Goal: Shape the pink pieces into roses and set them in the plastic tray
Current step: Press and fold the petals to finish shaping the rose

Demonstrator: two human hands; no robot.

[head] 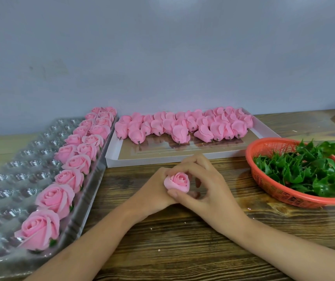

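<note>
Shaping was the step in hand: the left hand (156, 188) and right hand (210, 191) both gripped a half-formed rose (177, 182) over the surface (182, 240). It would probably go next to a free pocket in the plastic tray (20, 163), across open wood. The white box (162, 160) edged close behind.

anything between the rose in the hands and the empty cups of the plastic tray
Bare table up to the plastic tray, but a row of finished roses lines its right edge, between the rose and the empty cups; likely lift it over them.
</note>
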